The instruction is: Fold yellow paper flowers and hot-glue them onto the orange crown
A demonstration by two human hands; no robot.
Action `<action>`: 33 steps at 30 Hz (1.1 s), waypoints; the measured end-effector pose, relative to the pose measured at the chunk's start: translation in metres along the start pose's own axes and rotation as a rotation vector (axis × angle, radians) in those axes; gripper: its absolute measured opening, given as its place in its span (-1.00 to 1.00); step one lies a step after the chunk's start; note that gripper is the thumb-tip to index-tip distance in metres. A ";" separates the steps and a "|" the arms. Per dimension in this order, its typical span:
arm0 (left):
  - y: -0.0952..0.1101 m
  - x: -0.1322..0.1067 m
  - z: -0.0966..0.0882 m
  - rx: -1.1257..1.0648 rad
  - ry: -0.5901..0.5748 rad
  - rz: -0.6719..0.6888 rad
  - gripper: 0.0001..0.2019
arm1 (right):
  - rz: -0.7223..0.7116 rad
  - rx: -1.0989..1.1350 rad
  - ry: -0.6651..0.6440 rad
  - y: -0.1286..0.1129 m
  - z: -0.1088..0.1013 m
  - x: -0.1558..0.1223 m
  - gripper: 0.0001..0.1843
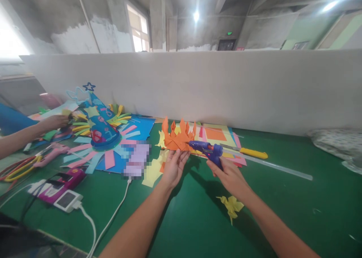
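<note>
My left hand (pixel 175 167) is closed on the lower edge of an orange folded-paper crown (pixel 178 139) with pointed tips, held up over the table. In my right hand (pixel 230 175) is a blue hot glue gun (pixel 207 148), gripped by its handle. The gun's nozzle points left and meets or nearly meets the crown's right side; I cannot tell whether it touches. A clear glue stick trails from the rear of the gun or lies just behind it. Below my right wrist, a yellow folded-paper bird (pixel 231 207) lies on the green table (pixel 198 228).
Behind my hands lie coloured paper sheets (pixel 217 133) and a yellow-handled cutter (pixel 253 153). Decorated blue cone hats (pixel 103 128) stand at the left, near another person's hand (pixel 56 121). A power strip (pixel 60 186) with cords lies front left. A white partition (pixel 226 88) closes the back.
</note>
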State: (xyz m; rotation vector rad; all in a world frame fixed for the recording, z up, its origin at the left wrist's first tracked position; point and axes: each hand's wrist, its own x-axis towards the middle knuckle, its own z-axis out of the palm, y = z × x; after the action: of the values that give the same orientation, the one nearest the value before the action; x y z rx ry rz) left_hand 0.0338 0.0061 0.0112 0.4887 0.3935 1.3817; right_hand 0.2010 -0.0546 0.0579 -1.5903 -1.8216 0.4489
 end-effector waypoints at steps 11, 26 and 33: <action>-0.003 0.001 -0.002 -0.021 -0.016 -0.003 -0.82 | -0.021 0.040 -0.042 -0.008 0.005 0.001 -0.64; -0.001 0.001 -0.001 -0.035 0.014 0.002 -0.81 | 0.015 -0.026 -0.006 0.001 -0.002 -0.002 -0.61; -0.002 0.003 -0.002 -0.040 0.016 0.005 -0.81 | -0.096 -0.130 0.037 -0.001 0.006 -0.004 -0.62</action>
State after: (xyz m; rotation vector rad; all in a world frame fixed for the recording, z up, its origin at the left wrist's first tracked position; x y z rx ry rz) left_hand 0.0344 0.0089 0.0084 0.4459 0.3770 1.3963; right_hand 0.1960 -0.0579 0.0534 -1.5773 -1.9232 0.2608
